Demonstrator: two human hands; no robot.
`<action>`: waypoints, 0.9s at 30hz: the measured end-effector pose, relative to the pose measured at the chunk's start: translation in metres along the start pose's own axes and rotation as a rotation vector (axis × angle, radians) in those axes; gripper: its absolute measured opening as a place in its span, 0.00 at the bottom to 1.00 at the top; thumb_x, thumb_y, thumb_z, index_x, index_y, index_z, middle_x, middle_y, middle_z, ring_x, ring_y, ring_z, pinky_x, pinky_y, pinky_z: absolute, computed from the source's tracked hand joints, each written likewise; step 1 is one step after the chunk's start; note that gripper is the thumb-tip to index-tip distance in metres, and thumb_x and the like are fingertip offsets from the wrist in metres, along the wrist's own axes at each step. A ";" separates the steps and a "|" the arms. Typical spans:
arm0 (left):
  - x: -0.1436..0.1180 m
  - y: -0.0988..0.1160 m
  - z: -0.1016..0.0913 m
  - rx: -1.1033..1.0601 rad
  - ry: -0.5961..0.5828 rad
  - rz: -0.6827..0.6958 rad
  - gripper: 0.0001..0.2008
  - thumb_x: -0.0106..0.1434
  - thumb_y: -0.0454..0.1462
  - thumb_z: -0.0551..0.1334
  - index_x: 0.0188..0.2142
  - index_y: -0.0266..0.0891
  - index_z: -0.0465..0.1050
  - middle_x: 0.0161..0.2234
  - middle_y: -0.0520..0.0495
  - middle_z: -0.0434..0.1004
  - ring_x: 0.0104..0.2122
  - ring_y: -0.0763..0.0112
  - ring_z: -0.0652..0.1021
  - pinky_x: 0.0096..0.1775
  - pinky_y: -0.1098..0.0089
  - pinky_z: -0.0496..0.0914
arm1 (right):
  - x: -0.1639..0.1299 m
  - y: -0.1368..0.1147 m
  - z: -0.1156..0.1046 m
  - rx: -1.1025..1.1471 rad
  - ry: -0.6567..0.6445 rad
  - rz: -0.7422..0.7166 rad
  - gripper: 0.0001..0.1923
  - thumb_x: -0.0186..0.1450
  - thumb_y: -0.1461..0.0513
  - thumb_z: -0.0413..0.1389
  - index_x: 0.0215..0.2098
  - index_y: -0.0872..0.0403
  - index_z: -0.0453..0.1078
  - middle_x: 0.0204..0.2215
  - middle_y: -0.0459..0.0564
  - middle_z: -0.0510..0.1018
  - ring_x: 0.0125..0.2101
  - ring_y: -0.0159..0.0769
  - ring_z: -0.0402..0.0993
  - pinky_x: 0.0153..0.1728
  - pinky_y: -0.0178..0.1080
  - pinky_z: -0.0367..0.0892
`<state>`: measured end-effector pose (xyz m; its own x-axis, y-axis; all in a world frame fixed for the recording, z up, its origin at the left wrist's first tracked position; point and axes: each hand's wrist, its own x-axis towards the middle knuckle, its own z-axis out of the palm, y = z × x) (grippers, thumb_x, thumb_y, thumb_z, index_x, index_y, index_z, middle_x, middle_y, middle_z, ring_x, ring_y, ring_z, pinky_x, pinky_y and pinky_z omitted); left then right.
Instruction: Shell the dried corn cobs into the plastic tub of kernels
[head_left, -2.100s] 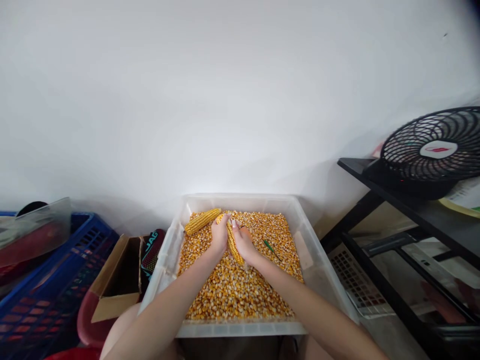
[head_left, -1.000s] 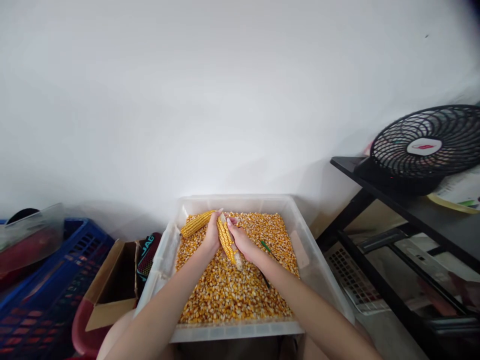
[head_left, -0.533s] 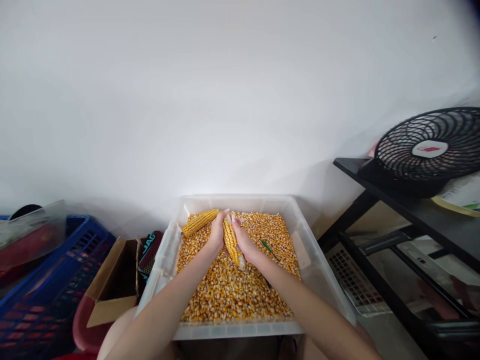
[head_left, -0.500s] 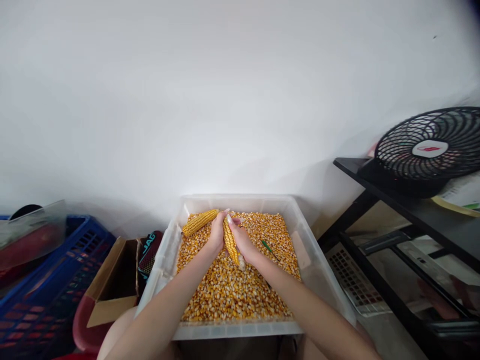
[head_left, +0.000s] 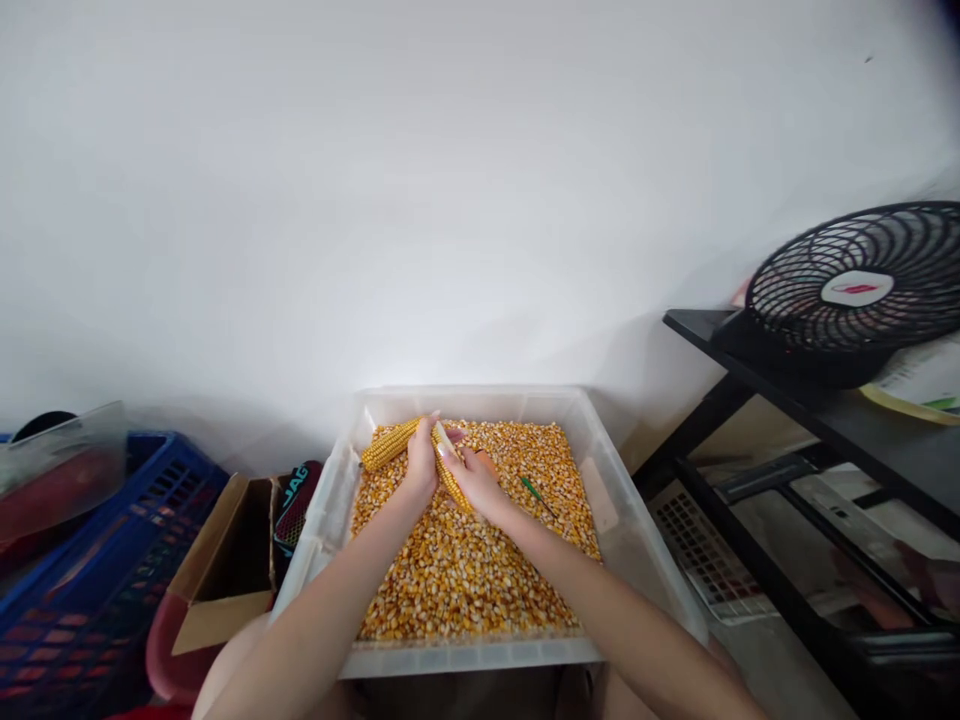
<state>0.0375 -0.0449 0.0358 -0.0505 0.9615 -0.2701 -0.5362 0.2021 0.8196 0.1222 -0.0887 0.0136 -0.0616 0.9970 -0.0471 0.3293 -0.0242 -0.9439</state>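
Head view showed us both of our hands low over a clear bin [head_left: 611, 470] of loose kernels [head_left: 457, 580]. We had our left hand [head_left: 421, 462] clenched around the upper part of a cob [head_left: 448, 470], fingers wrapped at its far end, and our right hand [head_left: 472, 480] gripping the same cob from the right, with the thumb laid across its rows. The cob ran slantwise between the two hands, its pale tip pointing away from us, and it sat just above the kernels near the far middle of the bin; we could not tell whether its lower end touched them. A second cob [head_left: 388, 446] lay on the kernels at the far left corner of the bin, just beside our left hand, its rows unbroken as far as we could see. A thin green tool [head_left: 534, 490] lay flat on the kernels to the right of our right hand, near it but apart. Left of the bin stood an open cardboard box [head_left: 225, 560], and beyond it a blue crate [head_left: 97, 590] with a clear lid [head_left: 64, 455] leaning over it. On the right a black shelf [head_left: 810, 410] carried a black fan [head_left: 855, 290], tilted with its grille facing up toward us. Behind everything rose a plain white wall [head_left: 450, 200].
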 end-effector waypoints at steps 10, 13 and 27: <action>-0.006 0.002 0.004 0.059 0.011 0.088 0.13 0.48 0.45 0.61 0.21 0.35 0.68 0.17 0.46 0.74 0.16 0.70 0.71 0.23 0.71 0.66 | 0.004 0.012 0.006 0.049 0.110 0.030 0.30 0.66 0.46 0.33 0.47 0.53 0.68 0.39 0.52 0.76 0.42 0.40 0.71 0.44 0.41 0.63; -0.007 0.002 0.006 0.052 0.000 0.126 0.12 0.48 0.44 0.62 0.21 0.35 0.69 0.18 0.47 0.74 0.17 0.70 0.72 0.24 0.71 0.66 | 0.003 0.006 0.005 0.135 0.081 0.039 0.31 0.65 0.45 0.32 0.48 0.51 0.67 0.35 0.50 0.77 0.40 0.40 0.72 0.41 0.41 0.65; 0.004 0.005 -0.003 -0.148 0.025 -0.157 0.10 0.52 0.42 0.58 0.23 0.37 0.67 0.15 0.49 0.70 0.19 0.67 0.75 0.27 0.68 0.71 | 0.005 -0.004 -0.015 -0.222 -0.059 -0.101 0.24 0.68 0.53 0.36 0.47 0.52 0.69 0.40 0.51 0.77 0.40 0.40 0.72 0.44 0.39 0.63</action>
<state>0.0325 -0.0408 0.0372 0.0235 0.9149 -0.4030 -0.6571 0.3180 0.6834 0.1347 -0.0830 0.0216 -0.1569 0.9874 0.0185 0.5175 0.0982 -0.8501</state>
